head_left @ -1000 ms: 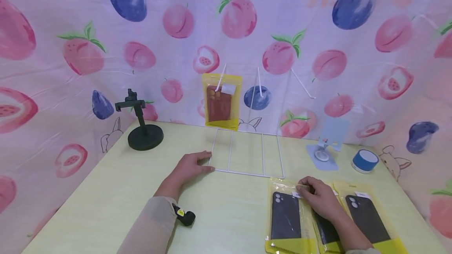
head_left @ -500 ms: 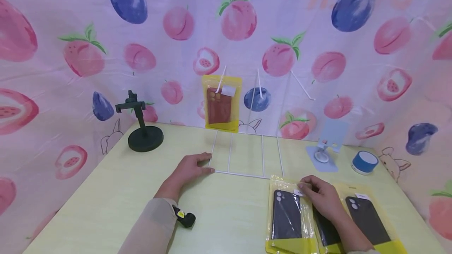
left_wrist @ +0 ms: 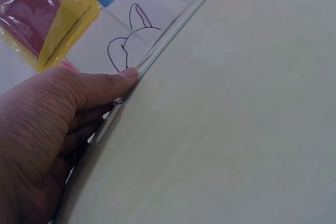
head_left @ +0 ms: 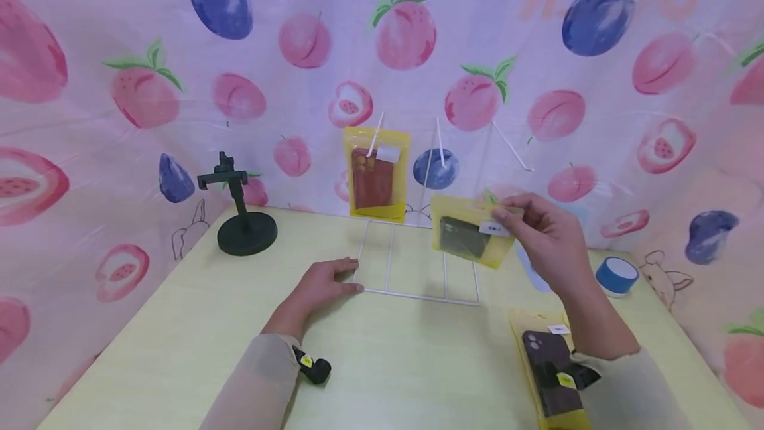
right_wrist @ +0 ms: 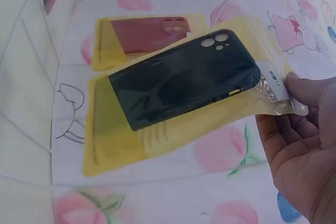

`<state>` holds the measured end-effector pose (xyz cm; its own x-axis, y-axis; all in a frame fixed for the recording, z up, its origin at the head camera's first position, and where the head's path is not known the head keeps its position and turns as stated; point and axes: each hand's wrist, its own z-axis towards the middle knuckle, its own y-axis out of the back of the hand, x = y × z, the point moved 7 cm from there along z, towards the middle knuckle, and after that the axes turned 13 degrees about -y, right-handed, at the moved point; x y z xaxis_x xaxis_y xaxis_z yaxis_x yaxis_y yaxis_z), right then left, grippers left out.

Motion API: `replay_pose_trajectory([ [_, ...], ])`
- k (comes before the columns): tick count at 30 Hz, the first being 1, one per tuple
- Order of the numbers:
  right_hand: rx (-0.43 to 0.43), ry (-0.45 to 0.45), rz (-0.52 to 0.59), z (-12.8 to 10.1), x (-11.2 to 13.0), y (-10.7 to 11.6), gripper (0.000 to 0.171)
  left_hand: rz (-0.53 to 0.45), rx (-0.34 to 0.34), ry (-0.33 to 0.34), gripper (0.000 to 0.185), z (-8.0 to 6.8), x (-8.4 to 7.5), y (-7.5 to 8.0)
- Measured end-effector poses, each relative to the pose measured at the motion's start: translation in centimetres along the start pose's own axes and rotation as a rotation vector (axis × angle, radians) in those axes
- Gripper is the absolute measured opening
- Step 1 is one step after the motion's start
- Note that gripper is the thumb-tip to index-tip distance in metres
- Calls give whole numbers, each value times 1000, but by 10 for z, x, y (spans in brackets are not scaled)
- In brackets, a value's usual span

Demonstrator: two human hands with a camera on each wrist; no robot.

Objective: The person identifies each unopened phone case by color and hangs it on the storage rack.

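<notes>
My right hand (head_left: 549, 237) pinches the top end of a yellow-edged clear bag holding a black phone case (head_left: 462, 237), raised in front of the white wire display rack (head_left: 420, 296). In the right wrist view the bagged black phone case (right_wrist: 178, 77) is tilted, its white label near the thumb. My left hand (head_left: 319, 284) grips the front left corner of the rack's base; its thumb lies on the wire in the left wrist view. A bagged dark red phone case (head_left: 373, 181) hangs from the rack's left hook. The middle hook (head_left: 440, 144) and right hook (head_left: 512, 146) hold nothing.
A bagged black phone case (head_left: 546, 370) lies at the front right, partly under the right forearm. A black stand (head_left: 247, 234) is at the back left. A pale blue phone stand (head_left: 533, 271), mostly hidden by my right hand, and a blue-and-white round tub (head_left: 617, 275) are at the right.
My right hand has lifted the leftmost bagged black phone case off the table, up and forward toward the rack, turning it sideways. The left hand stays at the rack's corner.
</notes>
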<state>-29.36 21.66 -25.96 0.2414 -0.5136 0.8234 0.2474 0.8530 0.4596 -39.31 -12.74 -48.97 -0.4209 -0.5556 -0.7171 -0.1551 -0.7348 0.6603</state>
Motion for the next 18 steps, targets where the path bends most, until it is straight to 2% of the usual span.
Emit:
replay_pose_trajectory([
  [3,18,-11,33,16,18,-10,30,3,-7,1,60,1,2,2],
  [9,79,-63,165,40,28,-30,37,-12,-4,6,61,0,2,1],
  [18,93,-64,163,60,33,-44,35,-4,1,2,60,-1,0,1],
])
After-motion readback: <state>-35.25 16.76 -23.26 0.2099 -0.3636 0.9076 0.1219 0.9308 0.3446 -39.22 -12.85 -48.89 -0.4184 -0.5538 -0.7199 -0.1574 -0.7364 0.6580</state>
